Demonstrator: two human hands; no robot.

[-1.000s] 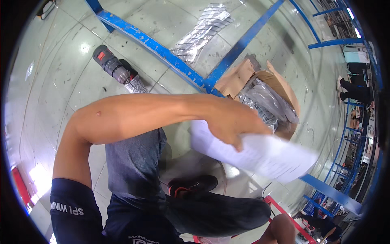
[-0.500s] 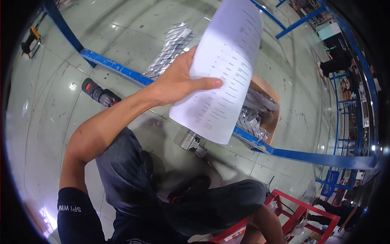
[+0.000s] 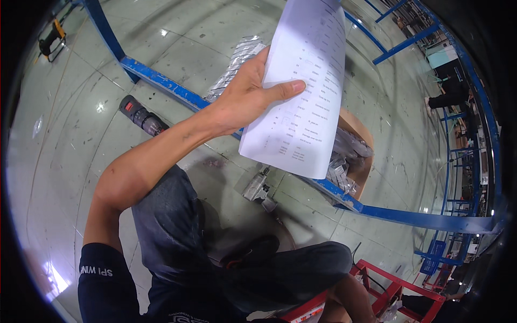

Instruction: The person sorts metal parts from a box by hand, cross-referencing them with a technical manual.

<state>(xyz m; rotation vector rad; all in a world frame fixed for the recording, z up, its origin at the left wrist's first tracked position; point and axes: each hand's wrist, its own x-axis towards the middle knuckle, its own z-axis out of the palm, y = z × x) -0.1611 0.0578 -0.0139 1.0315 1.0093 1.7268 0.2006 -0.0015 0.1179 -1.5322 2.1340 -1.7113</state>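
Note:
My left hand [image 3: 245, 99] grips a printed paper sheet [image 3: 301, 124] at its left edge, thumb flat on the printed face and the other fingers behind it. The paper curves and is held up over a blue metal frame [image 3: 167, 89], hiding part of its bar. Below the sheet, a silver air impact wrench [image 3: 257, 189] lies on the floor by my legs. A dark cordless drill [image 3: 139, 116] rests left of my forearm. At the lower right my bent right arm [image 3: 353, 299] shows beside my knee; its hand is not visible.
Behind the paper stands a cardboard box [image 3: 366, 132] with clear plastic-wrapped parts [image 3: 342, 172]. A striped plastic packet [image 3: 237, 62] lies beyond the blue bar. Near my right knee is a red metal frame [image 3: 377, 266]. A black-and-yellow tool [image 3: 52, 40] sits far left; blue racks line the right.
The paper appears slightly farther right and higher in the picture, still in my left hand. The whole view has shifted a little, and more of the impact wrench shows below the sheet.

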